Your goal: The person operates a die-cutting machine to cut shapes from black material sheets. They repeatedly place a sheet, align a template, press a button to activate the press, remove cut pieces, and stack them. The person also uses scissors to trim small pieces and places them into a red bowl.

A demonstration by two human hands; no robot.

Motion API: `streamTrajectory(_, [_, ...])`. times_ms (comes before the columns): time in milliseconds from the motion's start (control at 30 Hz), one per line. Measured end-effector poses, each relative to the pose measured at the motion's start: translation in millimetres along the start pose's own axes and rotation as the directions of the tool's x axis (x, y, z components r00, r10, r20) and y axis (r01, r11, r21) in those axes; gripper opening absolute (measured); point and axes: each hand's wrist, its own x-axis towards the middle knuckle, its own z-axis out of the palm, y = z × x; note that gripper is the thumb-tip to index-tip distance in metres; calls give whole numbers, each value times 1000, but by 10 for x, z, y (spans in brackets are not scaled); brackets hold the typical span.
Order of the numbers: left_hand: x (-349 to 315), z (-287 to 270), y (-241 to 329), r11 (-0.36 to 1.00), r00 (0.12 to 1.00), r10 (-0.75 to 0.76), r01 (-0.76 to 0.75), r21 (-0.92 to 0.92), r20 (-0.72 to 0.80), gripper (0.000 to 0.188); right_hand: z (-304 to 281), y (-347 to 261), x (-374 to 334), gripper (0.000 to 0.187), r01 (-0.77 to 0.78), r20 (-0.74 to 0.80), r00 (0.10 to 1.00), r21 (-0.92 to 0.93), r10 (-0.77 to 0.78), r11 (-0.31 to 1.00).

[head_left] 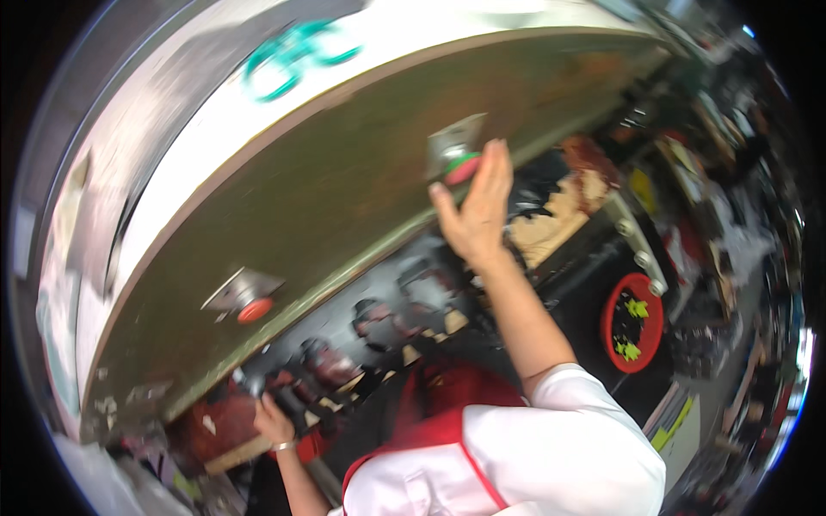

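Note:
My right hand [482,211] is open, with fingers stretched out and the thumb apart. It is beside a red and green button [464,167] on a metal bracket fixed to a long dark green machine beam [361,172]. My left hand [274,421] is lower left, under the beam's near edge, close to a small grey, shiny part [251,383]. Its fingers are blurred, and I cannot make out whether they grip that part. Below the beam is a dark grey surface [340,292] with several blurred dark red pieces [329,363] along it.
A second bracket carries a red button [255,310]. Teal-handled scissors [275,73] lie on the white surface beyond the beam. A tan and red-brown sheet [551,228] is at right, near a red round basket [608,331] with yellow-green and black pieces. Cluttered shelves [705,172] stand farther right.

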Motion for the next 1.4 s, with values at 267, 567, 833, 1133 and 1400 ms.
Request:
streamTrajectory(267, [-78,132,-46,992,982,85,-68,105,-168,38,-154,659,-811,43,-679,307,705,34,639,733])
streamTrajectory(567, [-1010,214,-796,984,948,161,-175,-27,-273,31,-1184,665,-1515,26,-550,139,835,242,533,799])
streamTrajectory(833, [-1659,-115,-789,984,986,126,-138,-113,-109,33,-1384,191,-1698,76,-405,249,899,164,359,900])
streamTrajectory(1133, [-1748,-619,370,849,964,-242,156,-505,-109,23,-1423,-347,-2065,107,-335,448,850,51,278,941])
streamTrajectory(1400, [-1383,322,2727,740,793,415,-9,-672,447,37,-2075,96,-1374,93,-819,804,479,553,352,-151])
